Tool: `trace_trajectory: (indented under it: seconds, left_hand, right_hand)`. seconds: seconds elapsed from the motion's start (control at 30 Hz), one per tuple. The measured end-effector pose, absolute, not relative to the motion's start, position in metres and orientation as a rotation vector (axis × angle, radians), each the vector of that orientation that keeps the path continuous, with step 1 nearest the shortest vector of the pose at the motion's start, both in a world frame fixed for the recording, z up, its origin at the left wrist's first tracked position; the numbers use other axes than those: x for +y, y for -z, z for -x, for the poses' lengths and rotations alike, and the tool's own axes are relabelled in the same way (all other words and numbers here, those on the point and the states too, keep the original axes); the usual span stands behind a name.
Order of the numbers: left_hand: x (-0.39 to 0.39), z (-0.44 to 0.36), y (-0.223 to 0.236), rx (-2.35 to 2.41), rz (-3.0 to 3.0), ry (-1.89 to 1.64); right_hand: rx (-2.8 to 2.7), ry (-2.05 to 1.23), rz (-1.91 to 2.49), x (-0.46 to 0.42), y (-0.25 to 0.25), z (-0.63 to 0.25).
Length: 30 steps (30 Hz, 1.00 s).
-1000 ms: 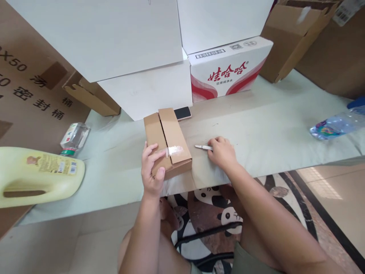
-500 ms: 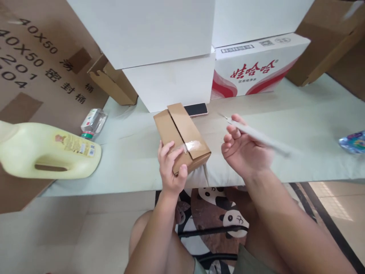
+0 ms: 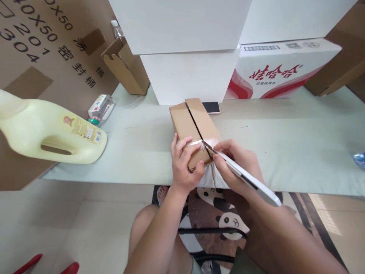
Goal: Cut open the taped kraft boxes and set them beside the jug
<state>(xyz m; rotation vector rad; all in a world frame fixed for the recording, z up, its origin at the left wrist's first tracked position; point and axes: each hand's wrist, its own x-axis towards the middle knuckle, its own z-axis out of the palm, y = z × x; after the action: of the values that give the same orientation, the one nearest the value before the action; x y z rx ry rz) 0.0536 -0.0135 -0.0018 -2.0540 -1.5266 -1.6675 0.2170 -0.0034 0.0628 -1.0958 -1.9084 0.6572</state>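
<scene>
A small brown cardboard box (image 3: pixel 189 121) lies at the near edge of the pale table (image 3: pixel 285 137), its two top flaps joined by a strip of clear tape (image 3: pixel 196 143). My left hand (image 3: pixel 185 163) grips the box's near left corner, fingers over the top and thumb on the front. My right hand (image 3: pixel 236 163) is closed round a white utility knife (image 3: pixel 248 177). The knife's blade tip rests on the tape at the flap seam.
A black phone (image 3: pixel 211 107) lies behind the box. White cartons (image 3: pixel 188 74) and a red-and-white carton (image 3: pixel 282 72) stand at the back. A yellow jug (image 3: pixel 51 131) and a small plastic bottle (image 3: pixel 100 109) lie at left, beside brown cartons (image 3: pixel 125 66).
My right hand lifted the knife from the table, swung it up, then brought its blade down onto the tape on the box. The view shifted left. My left hand kept hold of the box.
</scene>
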Motion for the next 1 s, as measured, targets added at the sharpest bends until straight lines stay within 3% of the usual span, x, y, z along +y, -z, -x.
trace_trajectory:
  seconds: [0.33, 1.0]
  left_hand:
    - [-0.011, -0.058, 0.001, -1.527, 2.062, 1.693]
    - [-0.015, -0.053, 0.000, -1.562, 2.094, 1.620]
  right_hand:
    - [-2.005, -0.065, 1.122, -0.005, -0.053, -0.201]
    - [-1.896, -0.427, 0.977, -0.011, -0.061, -0.213]
